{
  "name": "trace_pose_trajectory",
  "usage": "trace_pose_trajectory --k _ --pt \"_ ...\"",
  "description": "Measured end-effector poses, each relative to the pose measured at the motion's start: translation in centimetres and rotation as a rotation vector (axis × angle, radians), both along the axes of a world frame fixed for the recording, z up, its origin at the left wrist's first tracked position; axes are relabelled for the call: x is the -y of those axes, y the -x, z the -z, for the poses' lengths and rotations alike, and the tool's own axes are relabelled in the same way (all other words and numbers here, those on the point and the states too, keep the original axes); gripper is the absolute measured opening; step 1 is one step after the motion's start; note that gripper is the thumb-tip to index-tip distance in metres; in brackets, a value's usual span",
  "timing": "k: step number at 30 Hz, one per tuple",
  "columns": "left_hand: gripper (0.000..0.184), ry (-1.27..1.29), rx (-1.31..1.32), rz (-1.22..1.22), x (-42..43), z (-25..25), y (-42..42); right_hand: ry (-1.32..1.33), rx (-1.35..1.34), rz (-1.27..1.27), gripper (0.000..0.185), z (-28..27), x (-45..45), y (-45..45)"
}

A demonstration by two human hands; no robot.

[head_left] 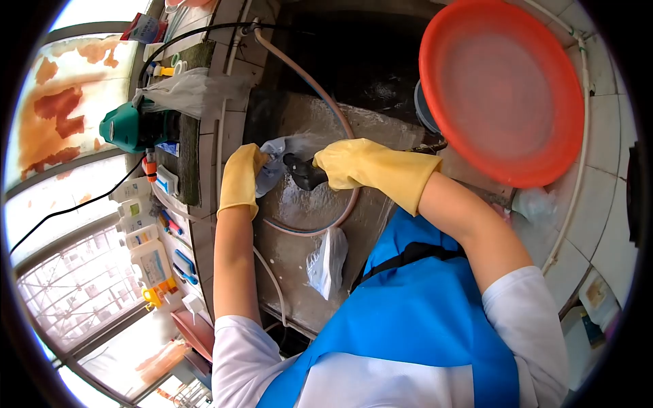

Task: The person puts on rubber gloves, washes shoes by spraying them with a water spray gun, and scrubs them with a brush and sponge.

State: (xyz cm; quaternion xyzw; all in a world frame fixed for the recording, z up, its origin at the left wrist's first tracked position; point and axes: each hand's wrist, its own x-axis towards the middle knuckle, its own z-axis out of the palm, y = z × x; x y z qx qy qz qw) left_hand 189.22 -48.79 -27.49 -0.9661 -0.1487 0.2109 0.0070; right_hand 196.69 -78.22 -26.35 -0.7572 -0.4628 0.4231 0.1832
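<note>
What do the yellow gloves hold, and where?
The left hand holds a bluish thing, maybe a shoe, by its left side; the right hand, a black thing, maybe a nozzle, by its right end.

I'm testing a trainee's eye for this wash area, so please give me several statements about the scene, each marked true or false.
1. The left hand wears a yellow rubber glove and holds a pale grey-blue item. True.
2. The right hand is empty. False: it grips a black tool.
3. A white laced shoe lies on the grey slab, apart from both hands. True.
4. The person's apron is green. False: it is bright blue.
5. A large, round, red plastic basin is at the upper right of the view. True.
</note>
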Motion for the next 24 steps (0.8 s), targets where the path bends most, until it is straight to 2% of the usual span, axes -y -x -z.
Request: trace_pose_trajectory --k 3,6,7,8,11,16,17,19,21,23,24 --pt "0.036 -0.052 -0.227 -0.168 3.0 -0.8 -3.0 0.015 -0.022 0.04 0.049 -0.1 0.3 -0.3" --pt "0.036 -0.123 -0.254 -0.128 2.4 1.6 -3.9 0.034 -0.03 0.037 0.054 -1.5 0.7 -0.8" --pt "0.035 -0.088 -0.262 -0.099 2.6 1.0 -3.8 0.035 -0.025 0.036 0.054 -1.7 0.9 -1.0" --pt "0.035 -0.087 -0.259 -0.102 2.9 0.5 -3.7 0.034 -0.036 0.06 0.055 -1.8 1.0 -1.1" --pt "0.034 0.031 -0.254 -0.386 3.1 -0.3 -2.6 0.04 -0.038 0.084 0.057 -1.8 1.0 -1.1" --pt "0.031 0.083 -0.042 -0.31 3.0 -0.6 -0.5 0.009 -0.03 0.084 0.058 -1.0 1.0 -0.4" --pt "0.031 0.094 -0.027 -0.301 3.1 -0.6 -0.5 0.02 -0.027 0.077 0.052 -1.2 1.0 -0.4" --pt "0.041 -0.057 -0.14 -0.16 2.3 0.1 -1.0 0.031 -0.018 0.068 0.047 -1.0 0.9 -0.4" --pt "0.042 -0.042 -0.145 -0.181 2.5 0.1 -0.7 0.018 -0.002 0.118 0.059 0.0 1.0 0.1" --pt "0.042 -0.034 -0.149 -0.198 3.2 -0.7 -0.7 0.038 -0.003 0.103 0.058 -0.2 1.1 0.0" --pt "0.037 0.175 -0.036 -0.343 4.2 -1.5 -0.1 0.059 -0.011 0.091 0.058 -0.3 1.1 0.1"
